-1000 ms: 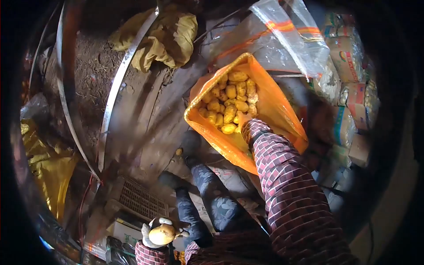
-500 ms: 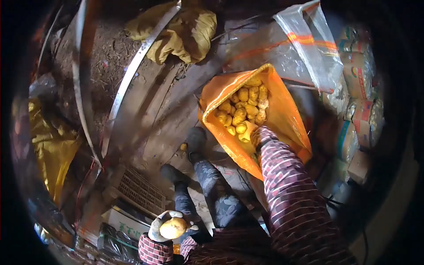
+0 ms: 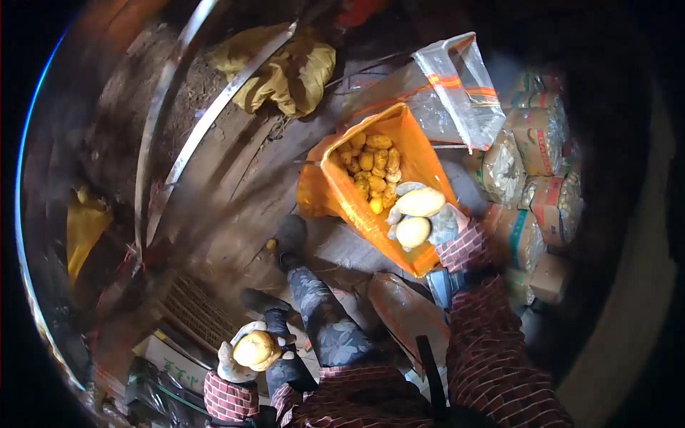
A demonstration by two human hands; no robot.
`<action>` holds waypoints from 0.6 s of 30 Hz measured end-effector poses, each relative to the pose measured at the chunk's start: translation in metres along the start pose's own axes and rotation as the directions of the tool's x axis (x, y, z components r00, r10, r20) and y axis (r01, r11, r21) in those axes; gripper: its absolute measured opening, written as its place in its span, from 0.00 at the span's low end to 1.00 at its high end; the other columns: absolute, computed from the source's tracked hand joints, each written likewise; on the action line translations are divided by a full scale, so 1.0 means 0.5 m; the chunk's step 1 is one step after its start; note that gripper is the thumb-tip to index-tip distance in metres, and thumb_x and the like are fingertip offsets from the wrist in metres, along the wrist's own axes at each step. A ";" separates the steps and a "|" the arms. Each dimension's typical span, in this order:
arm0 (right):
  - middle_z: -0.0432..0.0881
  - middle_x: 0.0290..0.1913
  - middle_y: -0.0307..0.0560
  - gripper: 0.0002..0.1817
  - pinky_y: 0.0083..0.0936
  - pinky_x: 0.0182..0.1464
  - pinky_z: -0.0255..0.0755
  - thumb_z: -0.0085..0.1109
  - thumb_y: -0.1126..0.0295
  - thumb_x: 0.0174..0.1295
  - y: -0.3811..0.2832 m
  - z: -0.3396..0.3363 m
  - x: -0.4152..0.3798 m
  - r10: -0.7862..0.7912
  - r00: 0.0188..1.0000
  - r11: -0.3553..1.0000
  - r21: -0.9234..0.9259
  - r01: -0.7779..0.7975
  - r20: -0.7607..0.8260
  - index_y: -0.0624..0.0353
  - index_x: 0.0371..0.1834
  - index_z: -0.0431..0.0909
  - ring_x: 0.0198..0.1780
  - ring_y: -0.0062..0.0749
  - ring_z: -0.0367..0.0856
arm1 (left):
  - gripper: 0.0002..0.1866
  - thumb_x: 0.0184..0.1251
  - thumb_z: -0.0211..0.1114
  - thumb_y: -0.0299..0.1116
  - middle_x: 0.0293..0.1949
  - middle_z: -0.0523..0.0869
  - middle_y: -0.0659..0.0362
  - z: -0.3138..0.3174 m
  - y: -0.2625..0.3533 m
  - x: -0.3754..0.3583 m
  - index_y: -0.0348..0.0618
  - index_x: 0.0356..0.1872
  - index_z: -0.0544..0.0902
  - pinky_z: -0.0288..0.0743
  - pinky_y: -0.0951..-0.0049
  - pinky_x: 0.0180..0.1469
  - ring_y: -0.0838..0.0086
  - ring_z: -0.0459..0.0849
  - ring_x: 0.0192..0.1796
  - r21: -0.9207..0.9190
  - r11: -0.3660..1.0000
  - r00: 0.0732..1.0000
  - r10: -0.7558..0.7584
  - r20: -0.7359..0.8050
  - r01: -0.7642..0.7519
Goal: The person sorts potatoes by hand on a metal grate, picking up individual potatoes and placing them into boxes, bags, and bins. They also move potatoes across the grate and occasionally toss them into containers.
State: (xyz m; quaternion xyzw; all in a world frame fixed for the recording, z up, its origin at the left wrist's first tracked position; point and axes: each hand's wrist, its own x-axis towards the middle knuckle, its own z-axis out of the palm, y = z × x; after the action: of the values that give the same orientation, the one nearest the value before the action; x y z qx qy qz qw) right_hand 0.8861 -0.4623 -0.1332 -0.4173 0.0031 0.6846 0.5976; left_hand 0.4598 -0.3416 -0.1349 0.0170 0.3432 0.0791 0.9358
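My right hand [image 3: 444, 222], in a pale glove, is over the near side of an orange sack [image 3: 428, 153] and grips two potatoes, a long one [image 3: 422, 202] and a rounder one [image 3: 413, 232]. More potatoes [image 3: 371, 160] lie heaped inside the sack, whose mouth stands wide. Low on the left, my left hand [image 3: 232, 362] is gloved too and curls around a large yellowish potato [image 3: 251, 348]. A second rounded edge shows beside that potato, under my fingers.
Clear plastic bags [image 3: 464, 93] lie behind the sack. Packed bags with printed labels [image 3: 539, 150] are stacked at right. A yellow cloth sack [image 3: 300, 78] lies at the back, near curved metal strips [image 3: 214, 114]. At left sit a slatted crate [image 3: 196, 307] and a lettered box [image 3: 171, 360].
My right hand has come up out of the orange sack, now with two potatoes in view. My left hand keeps its hold low on the left. The whole view has shifted.
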 end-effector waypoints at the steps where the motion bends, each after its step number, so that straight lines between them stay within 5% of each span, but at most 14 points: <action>1: 0.80 0.46 0.59 0.41 0.37 0.40 0.81 0.59 0.44 0.59 0.019 0.012 0.007 -0.025 0.996 0.999 0.024 0.023 0.090 0.63 0.66 0.62 0.40 0.46 0.84 | 0.43 0.58 0.58 0.67 0.49 0.80 0.39 -0.009 -0.005 -0.011 0.38 0.61 0.68 0.74 0.40 0.55 0.47 0.79 0.54 -0.005 1.000 1.000 0.021 -0.018 -0.022; 2: 0.81 0.44 0.58 0.44 0.35 0.37 0.82 0.58 0.39 0.59 0.040 0.024 0.016 -0.046 0.982 0.998 0.051 0.037 0.182 0.64 0.66 0.61 0.38 0.45 0.85 | 0.43 0.59 0.57 0.68 0.48 0.80 0.39 -0.027 -0.013 -0.025 0.37 0.61 0.68 0.75 0.43 0.55 0.47 0.79 0.54 -0.037 0.998 0.999 0.042 -0.014 -0.043; 3: 0.81 0.41 0.57 0.48 0.32 0.27 0.79 0.53 0.33 0.57 0.067 0.037 0.021 0.008 0.994 1.000 0.002 -0.008 0.113 0.63 0.68 0.58 0.32 0.42 0.84 | 0.43 0.59 0.57 0.68 0.48 0.80 0.39 -0.047 -0.021 -0.041 0.37 0.61 0.68 0.76 0.45 0.55 0.47 0.79 0.53 -0.070 0.995 0.998 0.066 -0.015 -0.067; 7: 0.81 0.47 0.58 0.45 0.34 0.29 0.79 0.51 0.33 0.59 0.230 0.181 0.099 0.154 0.965 0.974 0.131 -0.184 0.213 0.58 0.69 0.59 0.36 0.44 0.84 | 0.43 0.59 0.54 0.69 0.47 0.81 0.41 -0.141 -0.034 -0.126 0.40 0.61 0.69 0.77 0.48 0.53 0.48 0.80 0.52 -0.179 0.965 0.978 0.170 -0.119 -0.190; 11: 0.70 0.62 0.63 0.41 0.42 0.41 0.82 0.54 0.44 0.64 0.415 0.313 0.179 0.304 0.881 0.938 0.046 -0.342 0.363 0.57 0.72 0.54 0.56 0.57 0.78 | 0.41 0.60 0.56 0.67 0.53 0.79 0.42 -0.227 -0.041 -0.211 0.44 0.64 0.68 0.75 0.48 0.55 0.48 0.77 0.57 -0.347 0.871 0.936 0.306 -0.173 -0.349; 12: 0.72 0.61 0.63 0.40 0.43 0.42 0.82 0.59 0.51 0.63 0.468 0.344 0.187 0.364 0.854 0.901 0.091 -0.424 0.372 0.57 0.72 0.53 0.56 0.56 0.78 | 0.42 0.60 0.57 0.66 0.56 0.77 0.40 -0.234 -0.036 -0.245 0.43 0.65 0.66 0.75 0.50 0.57 0.48 0.74 0.61 -0.375 0.838 0.916 0.336 -0.218 -0.396; 16: 0.75 0.58 0.60 0.44 0.41 0.49 0.80 0.67 0.57 0.55 0.648 0.485 0.191 0.546 0.750 0.838 -0.233 -0.493 0.374 0.61 0.70 0.55 0.59 0.51 0.76 | 0.41 0.61 0.55 0.65 0.56 0.77 0.42 -0.305 -0.086 -0.373 0.46 0.67 0.65 0.75 0.49 0.55 0.46 0.73 0.61 -0.307 0.738 0.780 0.460 -0.424 -0.601; 18: 0.76 0.57 0.54 0.43 0.34 0.56 0.76 0.68 0.67 0.51 0.721 0.595 0.173 0.610 0.718 0.783 -0.394 -0.481 0.336 0.65 0.69 0.57 0.55 0.39 0.78 | 0.40 0.61 0.55 0.65 0.56 0.77 0.42 -0.342 -0.106 -0.453 0.46 0.66 0.66 0.75 0.47 0.53 0.44 0.73 0.61 -0.280 0.631 0.669 0.540 -0.511 -0.723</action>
State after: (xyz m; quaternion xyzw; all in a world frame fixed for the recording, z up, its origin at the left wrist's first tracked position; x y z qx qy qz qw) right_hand 0.4268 -0.3452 -0.1673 -0.3087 -0.1058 0.9010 0.2858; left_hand 0.1866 -0.4342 -0.1250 -0.0992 0.4591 0.4894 0.7348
